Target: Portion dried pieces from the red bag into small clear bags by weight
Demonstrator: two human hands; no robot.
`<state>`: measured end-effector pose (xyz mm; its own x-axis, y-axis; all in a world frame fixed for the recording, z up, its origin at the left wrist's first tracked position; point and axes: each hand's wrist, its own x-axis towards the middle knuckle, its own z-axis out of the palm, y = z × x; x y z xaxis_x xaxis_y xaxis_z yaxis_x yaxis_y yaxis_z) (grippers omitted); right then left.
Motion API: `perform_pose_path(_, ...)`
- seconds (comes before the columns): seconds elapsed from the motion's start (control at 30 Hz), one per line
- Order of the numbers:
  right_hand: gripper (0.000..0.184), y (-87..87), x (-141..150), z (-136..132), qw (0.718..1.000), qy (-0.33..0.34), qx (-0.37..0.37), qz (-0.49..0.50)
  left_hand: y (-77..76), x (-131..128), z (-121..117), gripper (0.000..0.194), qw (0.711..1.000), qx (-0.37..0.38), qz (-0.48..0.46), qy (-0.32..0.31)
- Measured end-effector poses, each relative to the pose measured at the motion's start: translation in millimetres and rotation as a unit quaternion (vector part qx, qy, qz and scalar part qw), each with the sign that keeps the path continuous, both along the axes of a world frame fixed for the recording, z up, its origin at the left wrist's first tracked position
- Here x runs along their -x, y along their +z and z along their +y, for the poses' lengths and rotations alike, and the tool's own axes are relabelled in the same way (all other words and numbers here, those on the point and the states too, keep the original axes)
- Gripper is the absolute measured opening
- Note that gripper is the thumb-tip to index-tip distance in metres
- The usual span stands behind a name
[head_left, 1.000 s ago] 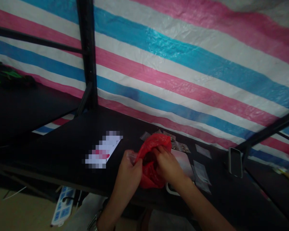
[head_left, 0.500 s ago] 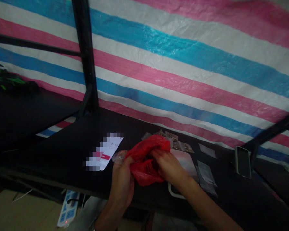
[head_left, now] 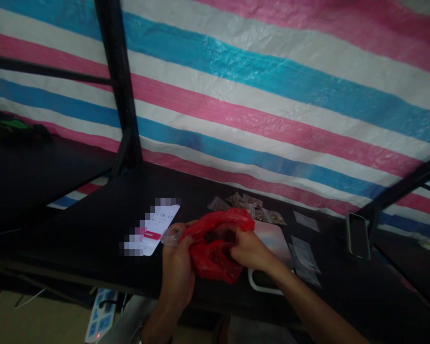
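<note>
A crumpled red plastic bag (head_left: 215,253) is held over the near edge of a black table (head_left: 93,229). My left hand (head_left: 177,270) is closed on the bag's left side, together with a small clear plastic packet (head_left: 172,234) that sticks out above the fingers. My right hand (head_left: 249,251) is closed on the bag's right side, with its fingertips inside the bag's mouth. What is inside the bag is hidden.
A white paper slip (head_left: 157,227) lies left of the bag. Several small clear packets (head_left: 251,210) and flat sachets (head_left: 303,253) lie behind and to the right, beside a white tray (head_left: 268,284). A phone (head_left: 357,235) leans on a black frame bar. A striped tarp (head_left: 272,95) hangs behind.
Both hands have kept hold of the red bag and worked it wider and flatter. The left hand has dropped a little, and the clear packet now shows above its fingers.
</note>
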<state>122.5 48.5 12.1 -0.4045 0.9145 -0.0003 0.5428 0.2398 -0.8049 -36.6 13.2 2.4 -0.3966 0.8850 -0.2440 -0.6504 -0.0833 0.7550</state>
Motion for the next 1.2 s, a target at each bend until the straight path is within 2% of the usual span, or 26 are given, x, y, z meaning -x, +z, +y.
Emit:
perform_pose_path(0.13,0.051,2.2,3.2,0.1,0.995,0.000,0.068,0.068,-9.8,-0.9,1.8,0.030,0.998,-0.030,0.051,-0.030)
perform_pose_path(0.27,0.038,9.4,2.0,1.8,0.988,-0.008,0.091,0.125,-19.4,1.8,1.9,0.031,0.992,-0.066,0.090,-0.057)
perform_pose_path(0.37,0.032,16.5,-3.6,1.0,0.981,-0.030,0.108,0.158,-21.8,5.3,0.5,0.032,0.985,-0.097,0.121,-0.072)
perform_pose_path(0.47,0.031,24.6,-10.2,-3.0,0.974,-0.010,0.135,0.182,-21.2,9.4,-2.1,0.039,0.978,-0.119,0.154,-0.080)
perform_pose_path(0.63,0.034,46.4,-11.7,-16.4,0.972,0.031,0.135,0.190,-26.9,18.8,-6.3,0.039,0.958,-0.126,0.241,-0.092)
perform_pose_path(0.83,0.027,77.0,11.5,-31.2,0.976,0.061,0.080,0.193,-34.9,28.7,-11.7,0.039,0.919,-0.171,0.322,-0.151)
perform_pose_path(0.97,0.026,73.1,30.1,-31.9,0.989,0.044,0.002,0.141,-34.4,30.4,-16.5,0.040,0.903,-0.161,0.359,-0.172)
perform_pose_path(1.1,0.033,61.3,39.5,-33.4,0.995,0.024,-0.007,0.097,-37.8,31.0,-17.2,0.041,0.896,-0.169,0.369,-0.182)
perform_pose_path(1.2,0.038,58.9,41.0,-35.4,0.997,0.022,-0.019,0.078,-41.9,31.6,-15.4,0.039,0.900,-0.164,0.365,-0.173)
